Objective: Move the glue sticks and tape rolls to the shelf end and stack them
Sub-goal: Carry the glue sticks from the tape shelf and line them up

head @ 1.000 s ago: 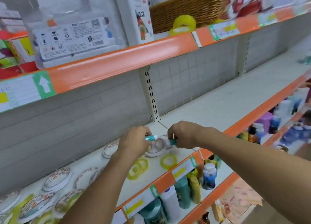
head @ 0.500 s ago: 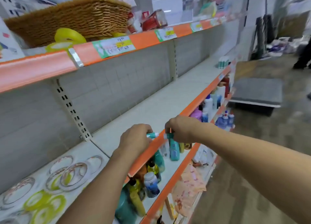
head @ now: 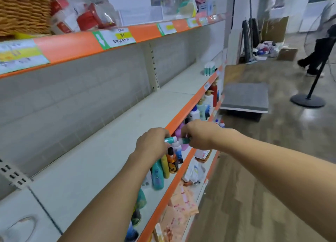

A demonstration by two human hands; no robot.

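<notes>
left hand [head: 151,144] grips a teal-capped glue stick [head: 171,139] over the shelf's orange edge [head: 183,112] | right hand [head: 197,134] pinches a second glue stick [head: 185,141], tips nearly meeting | standing glue sticks [head: 209,69] wait at the shelf's far end

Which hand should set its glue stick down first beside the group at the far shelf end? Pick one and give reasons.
Right, probably. The right hand is further along the shelf toward the standing glue sticks than the left hand. Both hold a teal-capped stick, so the difference is slight.
</notes>
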